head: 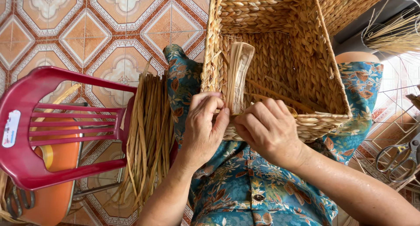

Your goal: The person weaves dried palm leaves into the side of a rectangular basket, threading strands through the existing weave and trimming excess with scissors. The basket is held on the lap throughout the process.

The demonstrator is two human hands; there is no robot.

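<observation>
A rectangular woven straw basket [302, 46] rests on my lap, its opening facing me. My left hand [204, 125] pinches the near rim of the basket, thumb and fingers closed on a flat bundle of pale dry straw strands [238, 73] that stands up inside the basket. My right hand [267, 129] is beside it, fingers closed on a straw strand at the same rim. Both hands touch each other at the rim. My lap is covered by teal floral cloth [245, 186].
A sheaf of long dry straw strands [148, 129] hangs to the left of my knee. A red plastic chair [52, 129] stands at left above an orange bowl [52, 195]. Scissors [400, 156] lie at the right edge. More straw [393, 31] lies at top right. Patterned floor tiles [87, 29] lie beneath.
</observation>
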